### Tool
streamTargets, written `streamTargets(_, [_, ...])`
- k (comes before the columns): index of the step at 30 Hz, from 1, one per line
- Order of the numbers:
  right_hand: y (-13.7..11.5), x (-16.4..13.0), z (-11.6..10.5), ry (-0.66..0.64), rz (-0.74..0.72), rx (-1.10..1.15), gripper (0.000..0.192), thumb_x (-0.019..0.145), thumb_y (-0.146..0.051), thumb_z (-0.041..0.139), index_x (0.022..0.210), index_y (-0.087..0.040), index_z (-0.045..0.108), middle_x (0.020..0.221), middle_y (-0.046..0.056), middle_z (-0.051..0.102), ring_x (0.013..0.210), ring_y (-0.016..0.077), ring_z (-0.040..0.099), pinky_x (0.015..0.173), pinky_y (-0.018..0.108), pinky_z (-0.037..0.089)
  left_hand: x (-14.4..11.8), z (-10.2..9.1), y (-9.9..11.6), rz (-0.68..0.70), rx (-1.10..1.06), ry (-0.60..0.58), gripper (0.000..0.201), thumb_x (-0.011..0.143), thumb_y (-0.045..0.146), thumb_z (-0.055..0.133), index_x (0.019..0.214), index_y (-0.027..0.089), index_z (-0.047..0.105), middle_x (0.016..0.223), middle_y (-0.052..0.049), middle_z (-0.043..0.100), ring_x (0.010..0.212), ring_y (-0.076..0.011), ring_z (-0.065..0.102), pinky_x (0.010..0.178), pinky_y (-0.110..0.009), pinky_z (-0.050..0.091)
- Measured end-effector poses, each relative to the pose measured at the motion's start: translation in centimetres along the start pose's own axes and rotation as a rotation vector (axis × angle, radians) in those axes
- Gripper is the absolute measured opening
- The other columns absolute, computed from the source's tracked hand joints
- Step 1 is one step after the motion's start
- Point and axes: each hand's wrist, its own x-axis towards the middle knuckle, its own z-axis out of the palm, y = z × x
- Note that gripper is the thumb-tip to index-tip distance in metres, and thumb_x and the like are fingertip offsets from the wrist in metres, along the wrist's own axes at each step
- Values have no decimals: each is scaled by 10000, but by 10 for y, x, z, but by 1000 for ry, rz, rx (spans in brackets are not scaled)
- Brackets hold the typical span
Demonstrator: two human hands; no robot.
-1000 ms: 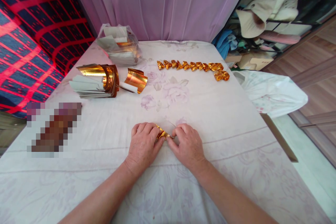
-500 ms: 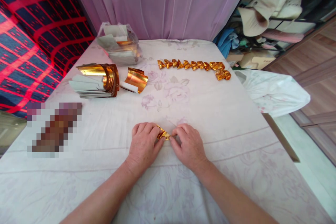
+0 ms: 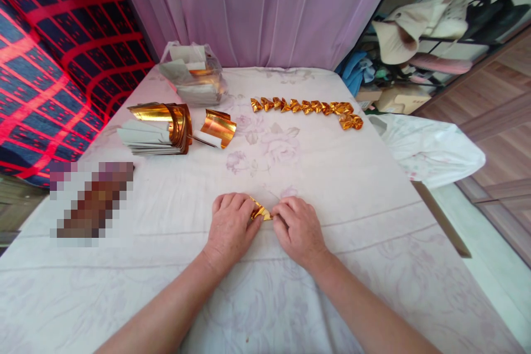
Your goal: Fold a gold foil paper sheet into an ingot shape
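A small folded piece of gold foil paper point(image 3: 262, 212) lies between my hands near the middle of the table. My left hand point(image 3: 233, 223) is closed on its left part, thumb in front and fingers behind. At its right tip, my right hand point(image 3: 299, 228) pinches the paper between thumb and curled fingers. Parts of the folded piece are hidden under my fingers. Beyond my hands, a row of folded gold foil pieces point(image 3: 306, 107) runs toward the right, bending forward at its end.
A stack of gold foil paper sheets point(image 3: 155, 138) lies back left, beside a loose curled sheet point(image 3: 219, 127). Behind them sits a clear plastic bag point(image 3: 194, 80) of more sheets. A blurred-out object point(image 3: 95, 202) lies at left. A white bag point(image 3: 440, 146) is beyond the right edge.
The camera view has shifted slightly. My right thumb has moved a little right along the foil paper's tip, while my left hand keeps hold of the other side.
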Motion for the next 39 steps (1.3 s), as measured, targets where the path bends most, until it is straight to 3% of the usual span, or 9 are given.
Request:
streamTargets(4, [-3,1,1,-18,36,-51,80,869,-270,635,817,-212,617,849,24,586,858,201,545,720,320,348,-1,1,-1,6,1,2,78,884,297,614,893,221,600,971,-44,637,952,-244,538,891,-433,375])
streamTargets(10, [2,2,-1,-52,72,73,74,854,-155,613,827,-222,627,891,20,622,876,190,565,755,321,361,-1,-2,-4,8,-16,-36,58,875,253,620,927,228,611,1011,-42,643,978,-247,536,897,-434,371])
streamTargets(20, [10,2,-3,-51,25,148,148,833,-106,580,842,-228,663,896,16,635,857,176,593,758,314,388,-3,-8,-9,45,-76,-52,150,886,201,575,1016,243,638,1072,-30,662,1018,-234,553,919,-428,378])
streamTargets(27, [6,1,-1,-12,11,79,163,813,-101,555,838,-226,656,875,24,625,854,185,578,753,316,378,-3,-4,-6,43,-46,-14,105,875,285,619,968,236,630,1049,-46,650,1002,-246,544,918,-440,379])
streamTargets(39, [9,-2,-2,-11,-103,18,107,838,-148,566,867,-216,643,890,27,618,841,183,567,768,321,395,-3,-6,-5,9,-109,-37,129,872,209,597,988,246,640,1047,-30,657,1018,-225,547,918,-421,371])
